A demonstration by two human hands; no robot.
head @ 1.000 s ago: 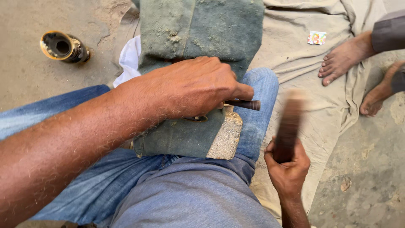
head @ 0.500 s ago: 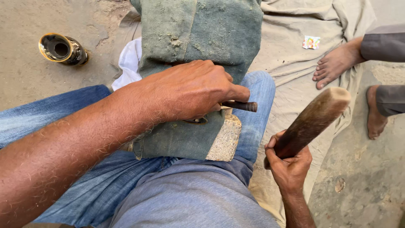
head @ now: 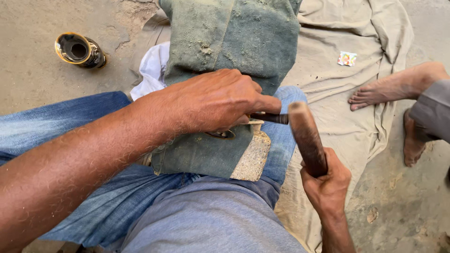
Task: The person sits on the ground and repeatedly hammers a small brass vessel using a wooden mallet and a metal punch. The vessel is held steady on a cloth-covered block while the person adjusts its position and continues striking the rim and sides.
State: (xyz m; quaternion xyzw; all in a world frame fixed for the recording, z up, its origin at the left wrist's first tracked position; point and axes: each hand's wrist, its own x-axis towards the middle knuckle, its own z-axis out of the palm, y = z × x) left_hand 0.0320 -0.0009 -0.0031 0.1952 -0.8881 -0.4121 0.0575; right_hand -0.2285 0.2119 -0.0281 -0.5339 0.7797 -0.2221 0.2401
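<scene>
On the beige cloth sheet [head: 356,126] spread over the ground, upper right: a small square packet [head: 347,58], white with orange and green print, lying flat and well apart from both hands. Upper left on bare sandy ground [head: 33,70]: a short black cylindrical container with a gold rim [head: 79,49], tipped on its side, open mouth toward the camera.

On the person's lap, over blue jeans [head: 70,136]: a dusty grey-green thick fabric pad [head: 229,51] draped across the thigh, with a pale rough stone block [head: 253,157] showing at its lower right edge. A white cloth [head: 152,70] sticks out beside the pad's left edge.

Left hand [head: 211,100]: arm comes in from lower left, palm down on the pad, fingers clenched around a thin dark metal rod-like tool [head: 272,118]. Its tip juts out to the right past the index finger, roughly level. A small dark ring-like piece [head: 222,134] sits under the hand; cannot tell what it is.

Right hand [head: 326,180]: forearm rises from the bottom edge, fist clenched around the lower end of a thick brown wooden club-like mallet [head: 307,136]. The mallet is tilted up and left, its top end just beside the tool's tip; contact cannot be told.

Right edge: another person's two bare feet [head: 393,89] and a grey trouser leg [head: 433,112], one foot on the sheet.
</scene>
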